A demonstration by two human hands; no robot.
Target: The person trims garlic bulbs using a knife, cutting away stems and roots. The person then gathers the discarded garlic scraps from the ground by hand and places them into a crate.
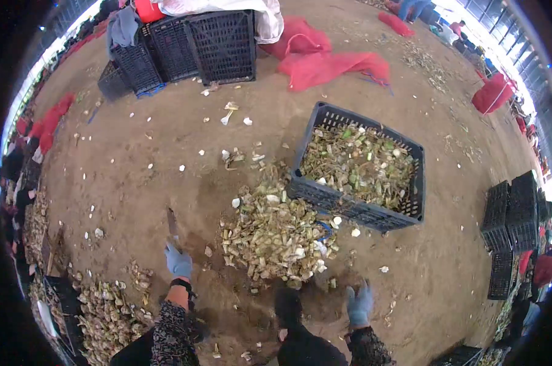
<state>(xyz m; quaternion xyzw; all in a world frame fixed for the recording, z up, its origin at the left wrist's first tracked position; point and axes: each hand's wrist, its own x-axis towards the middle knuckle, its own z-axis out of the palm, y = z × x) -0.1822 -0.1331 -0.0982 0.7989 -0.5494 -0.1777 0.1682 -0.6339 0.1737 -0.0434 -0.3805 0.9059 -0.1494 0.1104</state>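
My left hand (178, 262), in a light blue glove, is closed around the handle of a knife (172, 222). The blade points away from me over the dirt floor. To its right lies a heap of cut garlic stems and trimmings (270, 238). My right hand (359, 304), also gloved, hovers low on the right side with its fingers stretched out and nothing visible in it. Beyond the heap stands a black plastic crate (358, 210), filled with similar trimmings. Garlic bulbs (108, 320) are piled at the lower left, beside my left arm.
Stacked black crates (221, 49) stand at the far left, near red mesh sacks (337, 68) on the ground. More crates (509, 219) are stacked at the right. Scraps and loose cloves dot the floor (148, 207). Other people (456, 29) are in the distance.
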